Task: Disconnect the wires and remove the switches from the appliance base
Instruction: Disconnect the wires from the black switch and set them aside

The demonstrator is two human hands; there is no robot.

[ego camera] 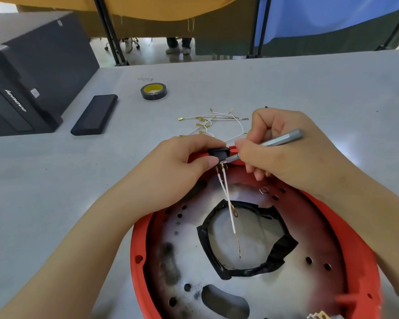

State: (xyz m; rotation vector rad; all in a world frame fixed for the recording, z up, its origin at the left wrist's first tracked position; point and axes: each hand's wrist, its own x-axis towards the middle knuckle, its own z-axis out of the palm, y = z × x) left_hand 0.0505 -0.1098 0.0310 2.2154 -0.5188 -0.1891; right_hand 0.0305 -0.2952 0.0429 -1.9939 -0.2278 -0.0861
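Note:
A round red appliance base lies open side up on the grey table, with a metal inner plate and a black-taped hole in the middle. At its far rim my left hand pinches a black switch. Two white wires with gold ring ends hang from the switch's terminals over the plate. My right hand grips a silver screwdriver like a pen, its tip against the switch's terminals.
Several loose white wires with gold connectors lie on the table behind my hands. A roll of black tape and a black flat case sit further back left. A black computer tower lies at the far left.

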